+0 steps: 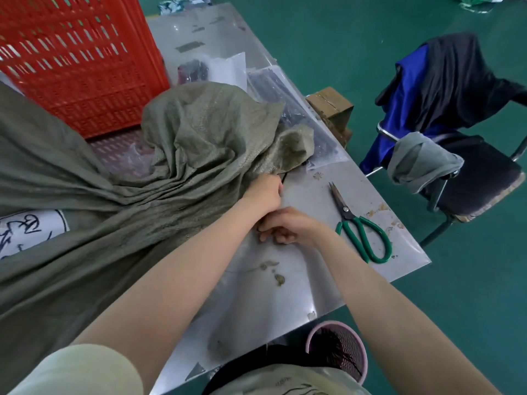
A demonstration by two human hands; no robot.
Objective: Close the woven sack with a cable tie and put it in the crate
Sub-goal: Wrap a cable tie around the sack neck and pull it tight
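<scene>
A person's left hand (266, 192) clamps the gathered neck of a woven sack (119, 201) on the worktop (308, 280); the bulk trails away leftward. The right hand (288, 226), curled just beside it, hides its contents. The crate (71, 61) stands beyond the sack.

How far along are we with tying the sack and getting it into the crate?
Done: the woven sack has its mouth gathered into a neck on the table. In hand: the left hand grips that neck, a dark strip showing beside it, possibly the cable tie; the right hand is curled just below it. Whether the tie is cinched cannot be told. Left: the sack is not yet in the red crate; the scissors lie untouched.
</scene>
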